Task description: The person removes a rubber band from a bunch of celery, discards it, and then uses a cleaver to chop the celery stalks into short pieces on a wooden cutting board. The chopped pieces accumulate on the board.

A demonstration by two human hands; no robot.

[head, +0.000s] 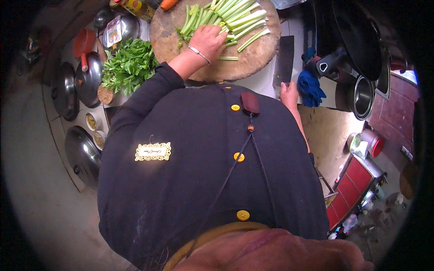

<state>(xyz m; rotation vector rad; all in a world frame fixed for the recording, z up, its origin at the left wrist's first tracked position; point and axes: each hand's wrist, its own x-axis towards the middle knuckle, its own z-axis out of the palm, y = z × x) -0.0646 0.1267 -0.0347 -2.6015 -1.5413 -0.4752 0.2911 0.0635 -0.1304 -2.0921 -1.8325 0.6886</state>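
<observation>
A bundle of celery stalks (237,17) lies cut and leafless on a round wooden chopping board (210,73). My left hand (208,42) rests over the near ends of the stalks with its fingers curled on them. Two short pieces lie apart from the bundle, near that hand. Right of the board, my right hand (289,96) is at the near end of a dark-bladed cleaver (284,59), thumb and forefinger by the blade; its handle is hidden in the hand. The blade points away from me beside the board.
Celery leaves (129,66) are heaped left of the board. A carrot (168,4) sits at its far edge. Several metal lids (84,155) and two small bowls (92,121) stand farther left. To the right are a blue cloth (310,88), a black wok (356,37) and a metal pot (363,98).
</observation>
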